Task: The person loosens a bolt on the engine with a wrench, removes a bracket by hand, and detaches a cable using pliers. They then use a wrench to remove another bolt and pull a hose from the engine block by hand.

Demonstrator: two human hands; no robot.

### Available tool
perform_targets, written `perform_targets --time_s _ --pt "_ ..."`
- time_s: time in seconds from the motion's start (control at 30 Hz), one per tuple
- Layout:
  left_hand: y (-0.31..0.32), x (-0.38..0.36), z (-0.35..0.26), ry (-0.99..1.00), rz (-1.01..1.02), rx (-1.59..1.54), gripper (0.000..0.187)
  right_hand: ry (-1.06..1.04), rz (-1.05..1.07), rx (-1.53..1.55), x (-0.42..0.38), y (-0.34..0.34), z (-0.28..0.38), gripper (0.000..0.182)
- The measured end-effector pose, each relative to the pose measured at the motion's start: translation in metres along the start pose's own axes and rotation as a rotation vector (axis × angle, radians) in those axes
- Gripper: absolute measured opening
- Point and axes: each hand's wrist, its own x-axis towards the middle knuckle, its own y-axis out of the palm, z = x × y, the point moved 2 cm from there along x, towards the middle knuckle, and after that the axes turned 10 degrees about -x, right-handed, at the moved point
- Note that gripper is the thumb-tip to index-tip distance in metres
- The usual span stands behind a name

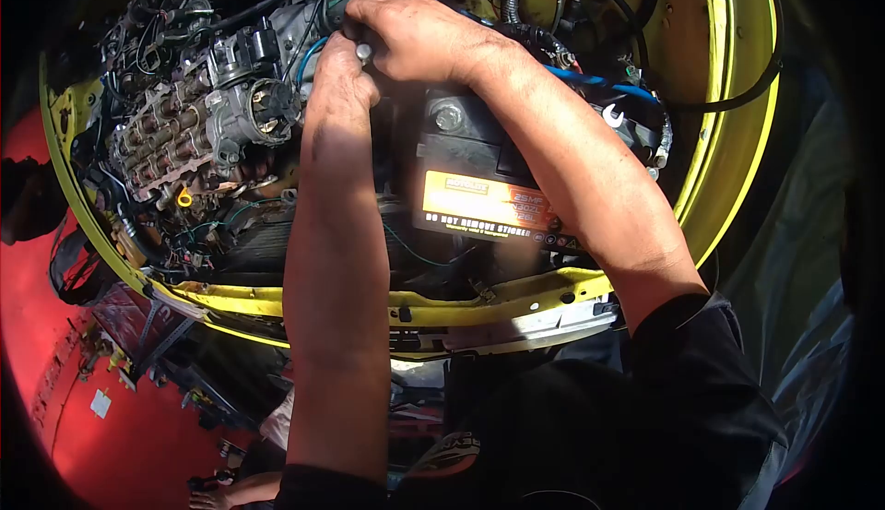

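Note:
Both my hands reach deep into a car's engine bay, close together beside the engine (198,109). My right hand (410,35) is curled closed, and the rounded end of a metal tool (364,53) pokes out below its fingers. The tool's working end is hidden, so its kind does not show. Right against it, my left hand (339,72) points away from me with its fingers out of sight. A blue hose (309,58) runs just left of my left hand. The black battery (466,146) with an orange label (479,198) lies below my right forearm.
A white open-ended spanner (613,116) lies right of the battery. Hoses and wiring (544,40) crowd the back. The yellow front panel (442,298) and yellow fender (737,141) edge the bay. At the lower left, another person's hand (212,501) shows over the red floor (157,418).

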Motion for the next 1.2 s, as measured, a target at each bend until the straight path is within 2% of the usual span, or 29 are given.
perform_targets --time_s 0.07,0.17,0.23,0.27,0.4,0.5,0.6,0.77,0.9,0.93,1.0,1.07,1.1,1.2 --pt "0.012 -0.034 0.009 -0.134 0.055 -0.007 0.026 -0.014 -0.009 0.015 0.001 0.002 0.0 0.059" --pt "-0.007 -0.034 0.001 -0.217 0.113 0.049 0.017 0.119 0.06 0.02 0.001 0.001 0.0 0.056" --pt "-0.01 -0.035 0.002 -0.141 -0.196 0.277 0.017 0.168 0.118 -0.027 0.003 0.007 -0.003 0.057" --pt "-0.01 -0.034 0.0 -0.168 -0.125 0.227 0.021 0.181 0.143 -0.035 0.003 0.008 -0.003 0.058" --pt "0.026 -0.071 0.007 -0.08 -0.282 0.173 0.021 0.192 0.182 -0.031 0.003 0.011 -0.004 0.062" --pt "-0.024 -0.029 0.007 -0.244 -0.189 -0.039 0.019 0.192 0.17 -0.018 0.001 0.013 -0.006 0.059" --pt "-0.013 -0.041 0.006 -0.276 -0.112 0.047 0.016 0.195 0.167 -0.013 0.003 0.013 -0.005 0.058" --pt "-0.022 -0.04 0.008 -0.364 -0.192 0.405 0.002 0.189 0.189 -0.043 0.003 0.02 -0.013 0.066" --pt "-0.056 -0.048 -0.005 -0.492 -0.167 0.56 0.012 0.227 0.293 -0.055 0.0 0.019 -0.014 0.078" --pt "-0.04 -0.06 -0.007 -0.455 -0.184 0.68 0.015 0.238 0.349 -0.07 0.0 0.014 -0.006 0.081" --pt "-0.028 -0.065 -0.005 -0.392 -0.188 0.448 0.016 0.249 0.445 -0.1 0.001 0.006 0.0 0.088" --pt "-0.009 -0.073 -0.005 -0.306 -0.215 0.249 0.017 0.277 0.378 -0.079 0.002 0.009 -0.003 0.087" --pt "-0.003 -0.074 -0.007 -0.272 -0.224 0.192 0.015 0.293 0.345 -0.065 0.001 0.012 -0.004 0.087" --pt "-0.009 -0.065 -0.005 -0.295 -0.177 0.136 0.011 0.279 0.466 -0.004 0.004 0.003 0.001 0.082"
